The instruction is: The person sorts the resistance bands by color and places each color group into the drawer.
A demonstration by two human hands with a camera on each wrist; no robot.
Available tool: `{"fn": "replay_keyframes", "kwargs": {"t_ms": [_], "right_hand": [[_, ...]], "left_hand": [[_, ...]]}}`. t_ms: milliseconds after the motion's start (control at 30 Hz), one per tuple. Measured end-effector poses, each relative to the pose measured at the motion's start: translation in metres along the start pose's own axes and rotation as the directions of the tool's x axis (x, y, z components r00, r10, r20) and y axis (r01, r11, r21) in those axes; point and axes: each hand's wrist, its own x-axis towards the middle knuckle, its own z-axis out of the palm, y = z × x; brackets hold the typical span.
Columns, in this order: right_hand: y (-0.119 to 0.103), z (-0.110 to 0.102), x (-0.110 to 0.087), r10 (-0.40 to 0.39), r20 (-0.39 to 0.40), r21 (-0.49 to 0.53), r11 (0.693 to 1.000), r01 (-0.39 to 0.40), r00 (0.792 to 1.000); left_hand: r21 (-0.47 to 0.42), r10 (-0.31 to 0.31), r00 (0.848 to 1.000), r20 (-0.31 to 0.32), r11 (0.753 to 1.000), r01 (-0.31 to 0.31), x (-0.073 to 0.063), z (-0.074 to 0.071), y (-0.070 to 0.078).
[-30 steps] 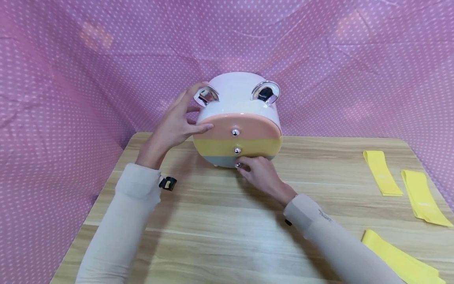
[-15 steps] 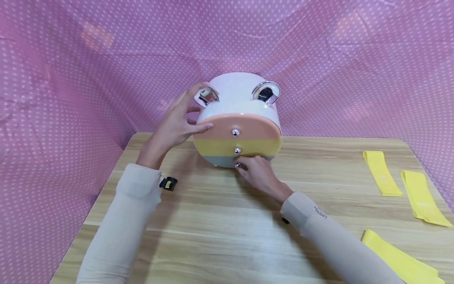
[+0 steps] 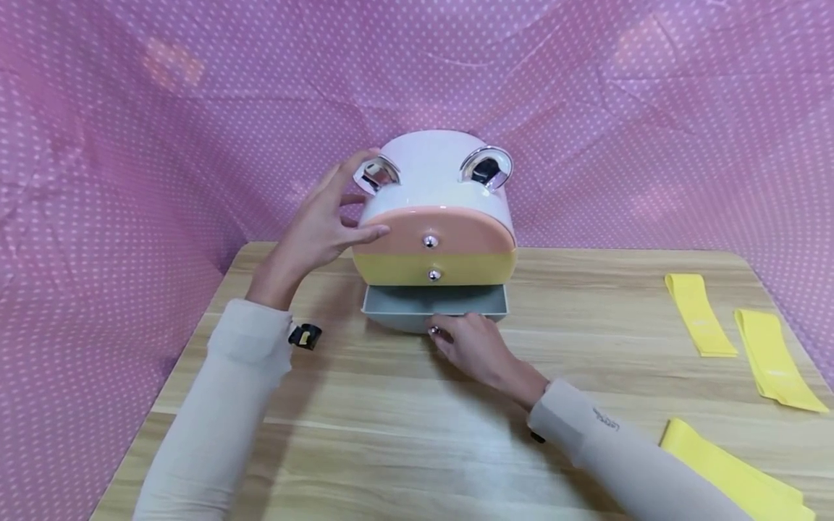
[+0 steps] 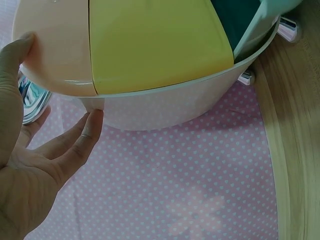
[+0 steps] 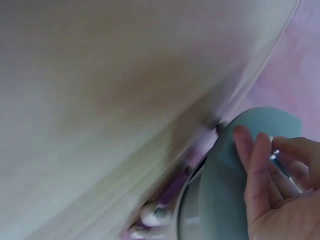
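Observation:
A small white drawer box (image 3: pixel 430 163) with two shiny silver ears stands at the back of the table. Its peach (image 3: pixel 456 228) and yellow (image 3: pixel 397 269) drawers are closed, each with a silver knob. The bottom grey-green drawer (image 3: pixel 397 320) is pulled partway out, and its visible inside holds nothing. My right hand (image 3: pixel 478 347) pinches that drawer's silver knob (image 3: pixel 434 330). My left hand (image 3: pixel 319 217) holds the box's left side, thumb on the peach front, fingers by the ear. In the left wrist view, the fingertips (image 4: pixel 95 117) press the white shell.
Three folded yellow bands lie on the right of the wooden table (image 3: pixel 365 434): a far band (image 3: pixel 700 315), a middle band (image 3: pixel 778 362) and a near band (image 3: pixel 730 470) partly behind the right sleeve. Pink dotted cloth (image 3: pixel 586 108) hangs close behind the box.
The right hand has drawn the bottom drawer out toward me, so its inside now shows. The left hand keeps its hold on the box's side.

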Motion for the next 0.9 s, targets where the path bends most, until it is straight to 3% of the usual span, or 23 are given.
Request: {"fn": "replay_keyframes", "kwargs": {"t_ms": [367,900], "right_hand": [[-0.022,0.001,-0.028,-0.015,0.018,-0.012,1.000,0.015,1.000],[-0.028,0.002,-0.039,-0.002,0.038,0.007,1.000,0.002,0.999]], "left_hand": [[-0.012,0.007,1.000,0.002,1.000,-0.007,0.001,0.000,-0.002],[0.001,-0.018,1.000,0.010,1.000,0.018,0.002,0.000,-0.001]]}}
